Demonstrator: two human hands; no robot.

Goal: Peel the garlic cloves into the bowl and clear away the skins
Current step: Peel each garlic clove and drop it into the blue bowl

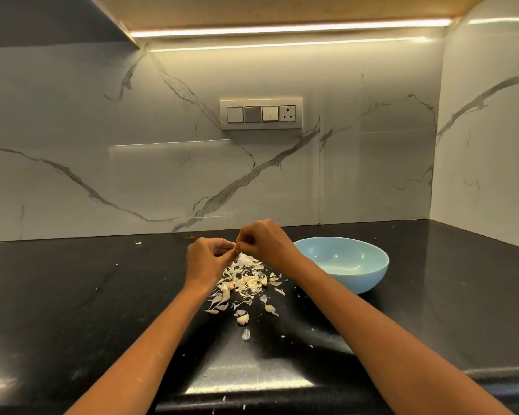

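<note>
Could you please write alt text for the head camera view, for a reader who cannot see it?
Over a black countertop, a person's left hand and right hand together pinch a small garlic clove above a scattered pile of papery skins. A light blue bowl sits to the right, against a marble wall.

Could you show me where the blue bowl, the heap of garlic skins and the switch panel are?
Blue bowl (369, 281): head view, on its outer front wall.
Heap of garlic skins (246, 278): head view, on its middle.
Switch panel (261, 114): head view, on its centre.
</note>
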